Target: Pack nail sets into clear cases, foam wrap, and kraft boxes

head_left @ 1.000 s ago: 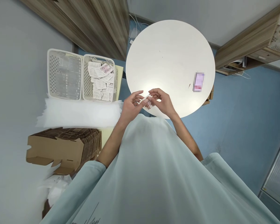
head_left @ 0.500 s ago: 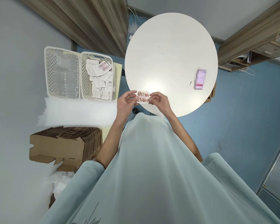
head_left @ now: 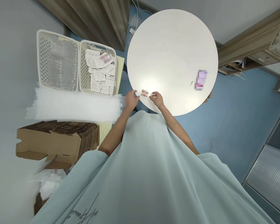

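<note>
A small card of press-on nails (head_left: 144, 93), pinkish and set in two rows, lies on the white round table (head_left: 172, 37) close to its near edge. To its left is my left hand (head_left: 132, 99), thumb and fingers apart, holding nothing. My right hand (head_left: 157, 99) is just right of the card, fingers bent and spread, with a small gap to the card. Neither hand grips it.
Left of the table stand a basket of nail cards (head_left: 97, 93) and a basket of clear plastic cases (head_left: 39, 59). Below them are a stack of white sheets (head_left: 77, 107) and folded cardboard boxes (head_left: 49, 143). A pixelated pinkish object (head_left: 201, 80) lies at the table's right.
Both hands have let go of the card of press-on nails. It was held between them and now rests on the table, with the hands drawn apart. The whole view has shifted slightly.
</note>
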The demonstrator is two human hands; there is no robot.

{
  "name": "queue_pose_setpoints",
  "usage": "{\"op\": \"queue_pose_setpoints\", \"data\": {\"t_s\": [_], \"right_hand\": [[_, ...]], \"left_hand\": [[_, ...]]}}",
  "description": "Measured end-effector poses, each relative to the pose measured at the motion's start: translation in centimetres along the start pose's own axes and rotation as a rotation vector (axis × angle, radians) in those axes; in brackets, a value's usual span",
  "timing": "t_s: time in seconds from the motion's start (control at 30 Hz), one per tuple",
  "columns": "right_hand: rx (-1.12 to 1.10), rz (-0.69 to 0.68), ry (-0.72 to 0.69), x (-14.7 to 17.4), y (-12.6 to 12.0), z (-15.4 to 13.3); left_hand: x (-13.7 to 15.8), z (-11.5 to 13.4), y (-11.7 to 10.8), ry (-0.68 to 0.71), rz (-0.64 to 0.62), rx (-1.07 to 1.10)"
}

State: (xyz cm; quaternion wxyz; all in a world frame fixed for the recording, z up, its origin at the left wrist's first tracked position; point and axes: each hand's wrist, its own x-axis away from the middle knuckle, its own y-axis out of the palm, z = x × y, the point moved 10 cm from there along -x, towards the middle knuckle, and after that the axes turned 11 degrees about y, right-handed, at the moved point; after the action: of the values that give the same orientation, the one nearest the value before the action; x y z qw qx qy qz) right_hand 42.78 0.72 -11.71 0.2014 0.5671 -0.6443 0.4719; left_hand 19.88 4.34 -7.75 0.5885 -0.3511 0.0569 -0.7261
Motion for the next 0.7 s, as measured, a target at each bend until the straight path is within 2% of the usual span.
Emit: {"op": "queue_pose_setpoints", "data": {"t_s": [0.13, 0.33, 0.53, 0.7], "right_hand": [[0.061, 0.020, -0.007, 0.5, -0.5, -0.1], [0.088, 0.004, -0.113, 2.7, 0.2, -2.6], [0.076, -0.070, -0.268, 5.7, 3.5, -6.4], [0.121, -0.148, -0.347, 8.1, 7.6, -9.9]], "left_hand": [[0.1, -1.5, -1.7, -0.013, 0.022, -0.002], [2.5, -4.1, -6.4, -0.035, 0.075, 0.063], [5.2, -7.2, -12.2, -0.056, 0.183, 0.154], [5.4, -9.7, -17.6, -0.042, 0.303, 0.176]]}}
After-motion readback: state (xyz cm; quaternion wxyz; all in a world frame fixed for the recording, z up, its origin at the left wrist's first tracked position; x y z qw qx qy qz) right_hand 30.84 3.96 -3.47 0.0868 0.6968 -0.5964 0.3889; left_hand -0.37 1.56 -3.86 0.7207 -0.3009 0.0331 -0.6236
